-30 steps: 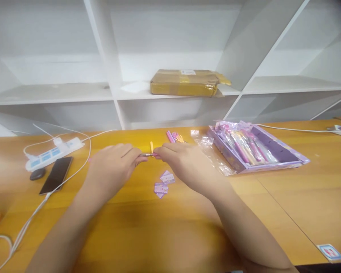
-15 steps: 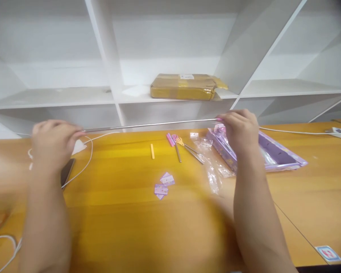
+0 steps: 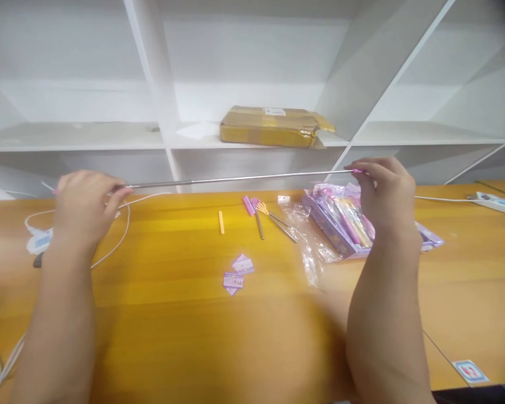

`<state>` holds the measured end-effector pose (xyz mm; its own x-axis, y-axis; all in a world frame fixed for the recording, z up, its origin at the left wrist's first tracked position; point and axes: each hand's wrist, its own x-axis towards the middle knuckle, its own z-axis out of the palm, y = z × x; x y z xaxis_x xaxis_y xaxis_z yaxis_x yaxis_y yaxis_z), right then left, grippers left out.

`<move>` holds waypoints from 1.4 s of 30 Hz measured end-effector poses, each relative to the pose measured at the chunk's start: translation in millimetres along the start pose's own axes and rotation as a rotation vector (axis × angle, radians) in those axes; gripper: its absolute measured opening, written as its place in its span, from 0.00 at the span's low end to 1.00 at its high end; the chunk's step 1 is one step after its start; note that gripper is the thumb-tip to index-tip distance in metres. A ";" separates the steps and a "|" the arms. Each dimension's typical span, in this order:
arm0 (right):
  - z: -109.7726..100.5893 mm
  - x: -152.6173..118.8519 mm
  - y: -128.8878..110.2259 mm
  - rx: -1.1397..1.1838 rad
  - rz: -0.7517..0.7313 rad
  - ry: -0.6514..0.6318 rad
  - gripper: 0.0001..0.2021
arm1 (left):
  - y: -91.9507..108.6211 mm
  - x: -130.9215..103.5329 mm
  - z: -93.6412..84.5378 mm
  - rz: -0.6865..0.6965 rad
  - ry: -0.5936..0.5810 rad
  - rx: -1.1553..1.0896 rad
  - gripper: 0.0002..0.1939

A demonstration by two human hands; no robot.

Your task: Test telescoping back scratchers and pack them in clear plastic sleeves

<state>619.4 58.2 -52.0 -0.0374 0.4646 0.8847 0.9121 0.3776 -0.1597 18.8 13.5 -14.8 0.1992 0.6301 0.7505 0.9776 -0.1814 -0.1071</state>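
A thin telescopic metal rod (image 3: 235,178) stretches almost level above the table's far edge. At its left end, my left hand (image 3: 86,207) is closed around the thicker section, with a bit of pink peeking out beyond the fist. My right hand (image 3: 387,196) pinches the pink tip at the other end. On the table below lie a yellow hand-shaped back scratcher (image 3: 262,209) with a metal shaft, a purple-pink one (image 3: 256,205) beside it, a pink tube-like piece (image 3: 248,206) and a short yellow stick (image 3: 221,222).
A purple box (image 3: 332,233) of wrapped items sits behind my right forearm, clear plastic wrappers (image 3: 309,247) beside it. Small purple cards (image 3: 234,280) lie mid-table. A cardboard box (image 3: 273,129) rests on the white shelf. White cables and a power strip (image 3: 499,203) are at the sides.
My right hand has moved right, away from my left hand, and the rod between them has become longer. My left hand has shifted only slightly. More of the purple box's contents now shows.
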 end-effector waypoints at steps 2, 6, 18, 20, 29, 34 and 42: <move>-0.9 0.4 1.6 -0.022 0.051 -0.016 0.14 | 3.1 0.2 -1.4 0.004 0.003 0.001 0.30; -0.9 0.3 6.6 -0.112 0.134 -0.119 0.16 | 7.5 -0.5 -5.3 0.009 -0.016 -0.015 0.29; 5.1 1.9 10.2 -0.186 0.206 -0.073 0.16 | 23.9 -0.2 -10.7 0.146 0.064 -0.003 0.19; 5.6 2.5 10.2 -0.209 0.218 -0.064 0.15 | 27.9 -0.8 -11.8 0.181 0.100 0.005 0.17; -5.7 1.4 17.9 -0.196 0.368 -0.121 0.13 | 34.8 -3.7 -16.2 0.257 0.136 -0.055 0.13; -11.1 0.2 11.4 -0.191 0.289 -0.064 0.15 | 27.5 -2.7 -17.1 0.040 0.125 0.053 0.19; -5.5 6.8 -7.6 -0.098 0.159 0.035 0.13 | 24.2 1.7 -32.4 -0.318 0.134 -0.029 0.22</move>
<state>614.5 54.1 -42.4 0.1225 0.4836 0.8667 0.9408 0.2215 -0.2566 40.6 -14.2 5.0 -0.1280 0.5542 0.8225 0.9865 -0.0147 0.1634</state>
